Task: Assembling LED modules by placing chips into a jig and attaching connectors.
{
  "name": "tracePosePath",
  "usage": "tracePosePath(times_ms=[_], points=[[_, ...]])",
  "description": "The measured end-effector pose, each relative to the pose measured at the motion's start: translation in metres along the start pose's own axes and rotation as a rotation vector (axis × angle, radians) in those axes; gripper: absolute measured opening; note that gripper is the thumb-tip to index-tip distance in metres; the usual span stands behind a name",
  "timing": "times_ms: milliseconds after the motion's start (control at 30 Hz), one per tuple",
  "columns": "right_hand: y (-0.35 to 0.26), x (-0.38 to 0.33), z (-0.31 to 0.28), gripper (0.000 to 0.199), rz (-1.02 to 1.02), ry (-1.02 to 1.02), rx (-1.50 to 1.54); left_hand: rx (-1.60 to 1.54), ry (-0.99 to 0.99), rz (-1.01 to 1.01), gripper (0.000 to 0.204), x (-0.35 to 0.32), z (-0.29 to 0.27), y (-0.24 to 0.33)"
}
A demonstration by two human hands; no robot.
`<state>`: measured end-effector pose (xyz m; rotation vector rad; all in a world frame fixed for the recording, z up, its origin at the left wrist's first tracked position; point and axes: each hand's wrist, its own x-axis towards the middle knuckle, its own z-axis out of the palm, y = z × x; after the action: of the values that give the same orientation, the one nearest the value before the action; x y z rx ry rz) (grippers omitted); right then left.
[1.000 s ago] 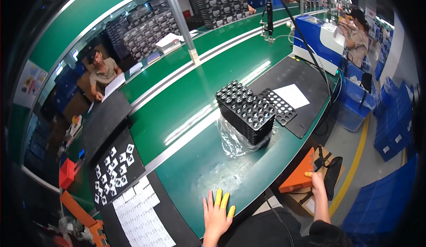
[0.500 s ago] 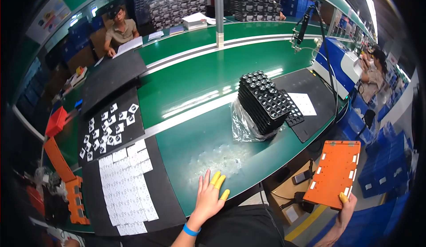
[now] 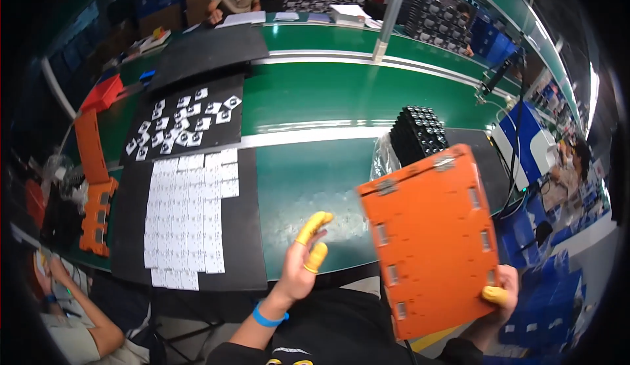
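Observation:
A flat orange hinged plate [image 3: 433, 240], with metal hinges along its far edge and small metal clips down its sides, is tilted up at the right. My right hand [image 3: 504, 291] grips its lower right edge, a yellow-covered thumb on the face and the fingers hidden behind. Above the near part of the green workbench [image 3: 308, 174] hovers my left hand [image 3: 300, 263], its fingers bent and apart from the thumb, holding nothing. Yellow finger covers show on that hand, and a blue band circles the wrist. Between the hands there is a gap.
White printed sheets [image 3: 184, 220] cover a black mat [image 3: 246, 247] at left. Beyond lie small white squares with black round parts [image 3: 180, 123]. A stack of black trays [image 3: 419, 128] stands behind the plate, near a blue-and-white machine [image 3: 525, 145]. Another orange fixture [image 3: 98, 214] sits far left.
My right hand has brought the orange plate leftward and nearer, over the bench edge. My left hand has lifted off the bench, its fingers now curled. The view has turned.

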<state>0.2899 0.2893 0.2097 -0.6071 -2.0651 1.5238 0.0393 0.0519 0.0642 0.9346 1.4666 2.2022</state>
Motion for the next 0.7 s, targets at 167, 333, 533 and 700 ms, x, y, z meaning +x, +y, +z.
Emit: tracePosePath(times_ms=[167, 333, 533, 700], points=[[-0.003, 0.057, 0.057, 0.034, 0.189, -0.587, -0.044, -0.431, 0.105, -0.319, 0.049, -0.007, -0.044, 0.007], [0.005, 0.094, 0.093, 0.026, 0.357, -0.793, 0.052, -0.540, 0.376, -0.414, 0.038, -0.043, -0.065, 0.004], [0.050, 0.137, 0.108, 0.035, 0.375, -0.613, 0.228, -0.506, 0.550, -0.367, 0.036, -0.054, -0.065, 0.007], [0.118, 0.128, 0.102, 0.038, 0.375, -0.682, 0.263, -0.414, 0.569, -0.282, 0.044, -0.018, -0.068, 0.004]])
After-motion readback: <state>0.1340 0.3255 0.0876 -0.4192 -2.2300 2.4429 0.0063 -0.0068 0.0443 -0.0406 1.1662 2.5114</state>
